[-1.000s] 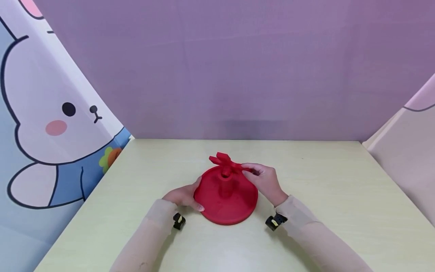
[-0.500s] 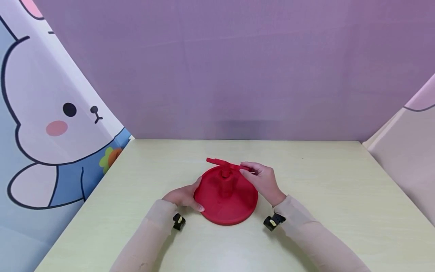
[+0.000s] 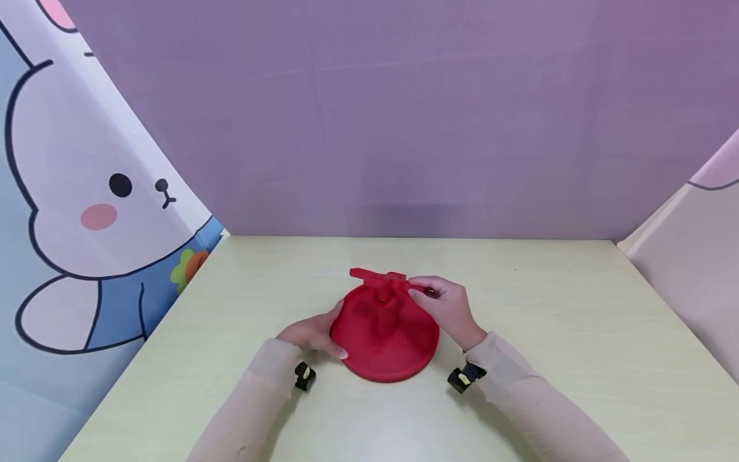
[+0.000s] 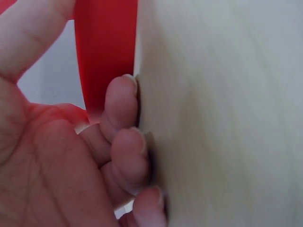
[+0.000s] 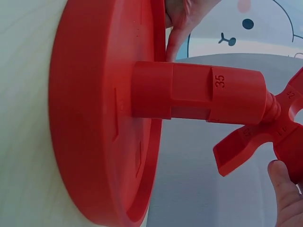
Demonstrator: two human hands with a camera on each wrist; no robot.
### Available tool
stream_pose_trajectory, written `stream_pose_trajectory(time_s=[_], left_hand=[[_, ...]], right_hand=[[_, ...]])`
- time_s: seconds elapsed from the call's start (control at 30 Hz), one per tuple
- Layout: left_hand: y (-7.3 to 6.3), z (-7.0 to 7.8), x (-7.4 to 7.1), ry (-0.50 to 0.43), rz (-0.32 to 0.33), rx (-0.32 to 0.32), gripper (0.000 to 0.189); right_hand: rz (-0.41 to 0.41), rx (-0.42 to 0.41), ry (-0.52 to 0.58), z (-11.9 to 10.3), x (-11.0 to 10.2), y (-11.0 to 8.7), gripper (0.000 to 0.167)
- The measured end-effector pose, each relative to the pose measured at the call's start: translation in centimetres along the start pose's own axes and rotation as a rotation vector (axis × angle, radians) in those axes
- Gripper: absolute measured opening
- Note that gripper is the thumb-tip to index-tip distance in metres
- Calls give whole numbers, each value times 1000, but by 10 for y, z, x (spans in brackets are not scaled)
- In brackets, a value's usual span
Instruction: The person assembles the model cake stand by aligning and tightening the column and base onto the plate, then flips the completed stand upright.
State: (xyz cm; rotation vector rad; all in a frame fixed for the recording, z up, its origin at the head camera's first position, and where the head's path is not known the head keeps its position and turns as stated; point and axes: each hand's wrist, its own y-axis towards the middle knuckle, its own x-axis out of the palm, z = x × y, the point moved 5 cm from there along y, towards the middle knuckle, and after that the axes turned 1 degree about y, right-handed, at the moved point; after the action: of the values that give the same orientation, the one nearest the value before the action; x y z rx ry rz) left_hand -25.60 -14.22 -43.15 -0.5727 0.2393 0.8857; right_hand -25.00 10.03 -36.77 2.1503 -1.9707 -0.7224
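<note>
Pale wood-grained table (image 3: 381, 427) fills the lower part of the head view, with the left sleeve (image 3: 245, 407) and right sleeve (image 3: 545, 407) reaching in from the bottom edge. Just beyond them, near the centre of the lower half, a round red disc (image 3: 387, 366) lies flat on the tabletop. At its left edge the left hand (image 3: 314, 330) curves round the rim, thumb toward the near side and index finger farther up; the left wrist view shows other fingers curled low beside the tabletop. From the middle of the disc stands a red post (image 5: 199, 94) (sideways in the right wrist view, where a "35" can be read on it), and at its top is a red handle (image 3: 372, 278) with several arms. What counts most is the line-up at that end: a short stretch of screw (image 5: 272, 108) shows between handle and post, its long axis seeming to run on from the post's, while the arms spread crosswise. By far the nearer to the handle is the right hand (image 3: 450, 305), on its right side, pinching one arm between thumb and fingers. Behind everything, a purple backdrop (image 3: 369, 128) spans the upper half, with a cartoon animal print (image 3: 75, 167) at left.
</note>
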Motion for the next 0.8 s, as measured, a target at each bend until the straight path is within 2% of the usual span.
stream_pose_trajectory(time_s=[0.47, 0.5, 0.7, 0.8], left_hand=[[2, -1, 3, -66, -95, 95, 109], [2, -1, 3, -65, -91, 90, 109], [1, -5, 2, 22, 26, -42, 114], [0, -5, 2, 39, 42, -55, 115]], right_hand=[[29, -124, -49, -1, 1, -5, 21], [27, -138, -58, -1, 2, -6, 21], [14, -226, -129, -6, 5, -8, 23], [17, -263, -161, -7, 6, -10, 24]])
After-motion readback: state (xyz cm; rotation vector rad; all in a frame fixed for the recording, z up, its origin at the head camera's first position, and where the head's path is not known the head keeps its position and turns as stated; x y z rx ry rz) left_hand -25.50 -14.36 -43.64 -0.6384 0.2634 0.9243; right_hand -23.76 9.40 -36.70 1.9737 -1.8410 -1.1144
